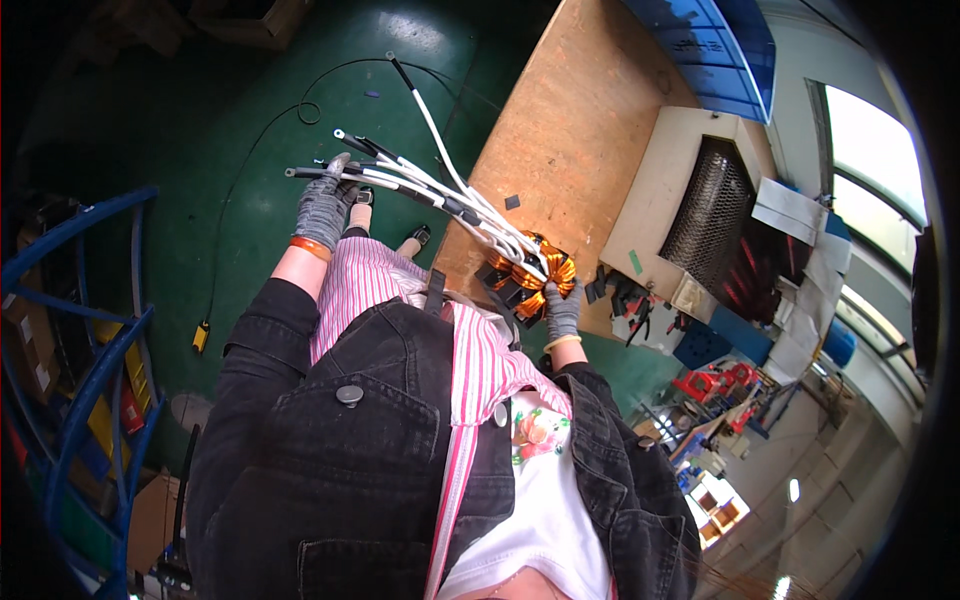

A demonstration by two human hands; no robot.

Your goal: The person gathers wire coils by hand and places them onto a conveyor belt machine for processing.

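My left hand [328, 205], in a grey work glove, is closed around some of the white sleeved wire leads [425, 187] near their dark-tipped ends. One lead stands apart, pointing up and away from the rest. The leads run right to a copper-wound coil [553, 262] with black blocks on it, at the near edge of the wooden workbench [570, 110]. Against the coil's right side rests my right hand [563, 305], also gloved, its fingers curled on the windings and partly hidden. Whether the coil's weight is on the bench or in my hand, I cannot tell.
Pliers and other hand tools [635, 305] lie right of the coil, near a machine with a dark mesh panel [705, 205]. A blue bin [715, 50] stands at the bench's far end. At left is a blue metal rack [75, 250]; a black cable [235, 180] crosses the green floor.
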